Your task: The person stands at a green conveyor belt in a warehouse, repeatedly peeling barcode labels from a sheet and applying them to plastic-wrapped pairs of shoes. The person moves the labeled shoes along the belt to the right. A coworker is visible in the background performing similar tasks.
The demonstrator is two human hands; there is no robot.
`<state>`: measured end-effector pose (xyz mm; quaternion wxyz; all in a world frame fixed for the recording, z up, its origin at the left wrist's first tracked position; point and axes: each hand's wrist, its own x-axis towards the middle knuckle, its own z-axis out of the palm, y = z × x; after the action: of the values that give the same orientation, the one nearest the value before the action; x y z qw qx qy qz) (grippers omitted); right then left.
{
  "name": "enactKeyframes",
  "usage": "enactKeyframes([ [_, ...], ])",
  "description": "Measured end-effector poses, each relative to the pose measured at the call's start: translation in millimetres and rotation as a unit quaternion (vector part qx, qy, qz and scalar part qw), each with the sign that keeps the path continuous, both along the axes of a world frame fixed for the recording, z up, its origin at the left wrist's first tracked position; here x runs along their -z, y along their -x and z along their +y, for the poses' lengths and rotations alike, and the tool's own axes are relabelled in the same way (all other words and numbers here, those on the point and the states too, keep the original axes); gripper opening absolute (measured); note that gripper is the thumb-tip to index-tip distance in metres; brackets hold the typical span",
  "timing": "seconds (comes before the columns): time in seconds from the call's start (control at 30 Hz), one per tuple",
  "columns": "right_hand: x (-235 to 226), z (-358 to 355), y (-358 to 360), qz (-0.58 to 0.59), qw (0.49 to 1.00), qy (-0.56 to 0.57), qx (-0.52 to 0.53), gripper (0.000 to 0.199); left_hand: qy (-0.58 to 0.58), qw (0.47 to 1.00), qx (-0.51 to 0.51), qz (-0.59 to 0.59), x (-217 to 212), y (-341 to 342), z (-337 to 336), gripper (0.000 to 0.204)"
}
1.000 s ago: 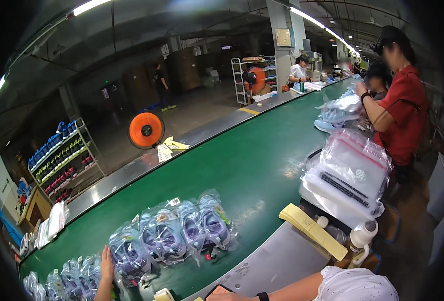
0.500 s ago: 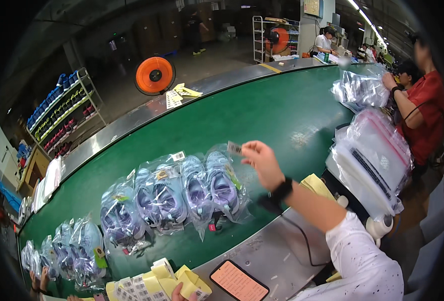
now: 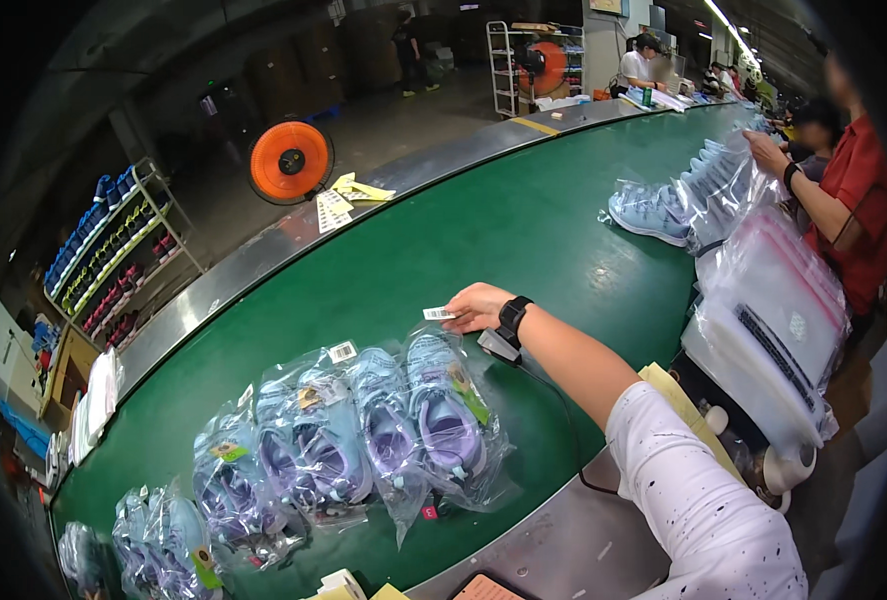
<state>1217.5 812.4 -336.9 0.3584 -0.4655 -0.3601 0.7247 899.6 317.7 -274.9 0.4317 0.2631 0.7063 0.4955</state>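
My right hand [image 3: 478, 307] pinches a small white barcode label [image 3: 438, 314] by its right end. The label is at the toe end of a pair of light blue and lilac shoes [image 3: 446, 425] in a clear plastic bag; whether it touches the bag I cannot tell. Left of that lies another bagged pair [image 3: 313, 435] with a barcode label [image 3: 342, 352] at its toe end. Further bagged pairs [image 3: 238, 475] follow toward the lower left. My left hand is out of view. Part of a yellow label strip [image 3: 388, 593] shows at the lower edge.
A green conveyor belt [image 3: 563, 230] runs across. On the right, a co-worker in a red shirt [image 3: 848, 190] handles a plastic bag by a row of blue shoes [image 3: 653, 210]. A stack of clear bags [image 3: 763, 330] is nearer me. A phone [image 3: 488, 588] lies at the front edge.
My right hand has brought the label left and slightly down to the bag's toe end. My left hand and the label roll have mostly dropped out of view. The co-worker's bag has shifted, uncovering shoes.
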Motion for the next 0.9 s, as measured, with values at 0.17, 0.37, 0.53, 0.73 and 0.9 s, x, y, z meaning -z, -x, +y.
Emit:
enactKeyframes([
  [0.17,-4,-3,20,-0.044,0.999,-0.02,0.014,0.008,-0.009,1.0,-0.008,0.024,0,-8,5,0.037],
  [0.37,0,-12,24,-0.117,0.984,-0.076,0.107,0.003,-0.013,0.999,-0.002,0.032,3,-9,4,0.036],
  [0.53,0,-27,25,-0.2,0.962,-0.129,0.136,0.021,-0.003,1.0,0.002,0.025,1,-10,6,0.037],
  [0.73,0,-26,-14,-0.26,0.923,-0.206,0.194,0.034,0.006,0.998,0.01,0.068,-3,-14,10,0.038],
  [0.9,6,2,-151,-0.578,0.724,-0.248,0.283,0.018,0.057,0.995,0.015,0.08,-17,-32,21,0.04],
])
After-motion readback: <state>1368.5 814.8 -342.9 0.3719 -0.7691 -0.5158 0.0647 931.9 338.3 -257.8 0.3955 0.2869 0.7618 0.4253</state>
